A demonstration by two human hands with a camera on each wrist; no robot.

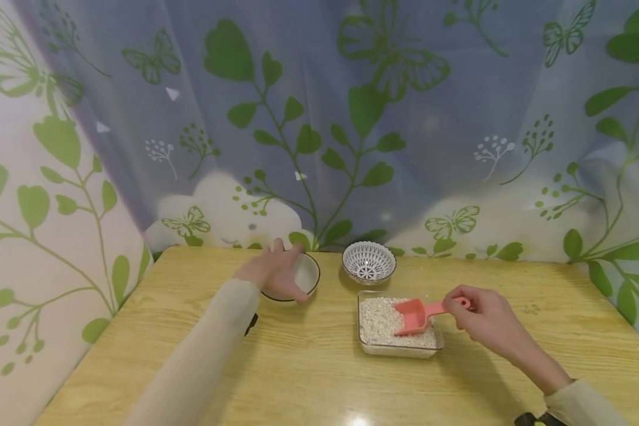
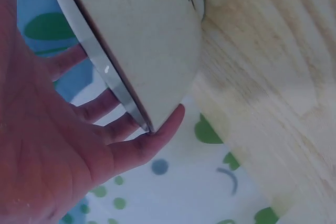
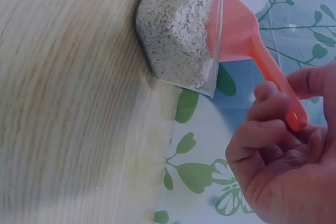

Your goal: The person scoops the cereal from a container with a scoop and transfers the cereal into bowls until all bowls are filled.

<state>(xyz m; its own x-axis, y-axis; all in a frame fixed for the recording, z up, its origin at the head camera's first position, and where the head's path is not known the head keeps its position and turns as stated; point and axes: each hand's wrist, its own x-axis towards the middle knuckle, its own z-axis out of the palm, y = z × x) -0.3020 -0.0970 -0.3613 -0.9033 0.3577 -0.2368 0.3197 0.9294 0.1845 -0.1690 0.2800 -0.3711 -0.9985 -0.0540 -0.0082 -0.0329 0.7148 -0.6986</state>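
A pink scoop [image 1: 412, 316] has its head in the oats-like flakes filling a clear rectangular container [image 1: 399, 351]. My right hand [image 1: 484, 313] pinches the scoop's handle, fingers curled in the right wrist view. Farther left, a cream bowl with a dark rim [image 1: 307, 275] stands on the table. Over it my left hand [image 1: 277, 271] spans the opening, thumb at the near right and fingers at the far rim. In the left wrist view one fingertip [image 2: 177, 115] lies against the bowl's outer side; the thumb is out of that view.
A white bowl with a black pattern [image 1: 369, 263] stands behind the container, close to the curtain [image 1: 319, 118] at the table's back edge. The wooden table [image 1: 309, 373] extends in front of the bowls and container.
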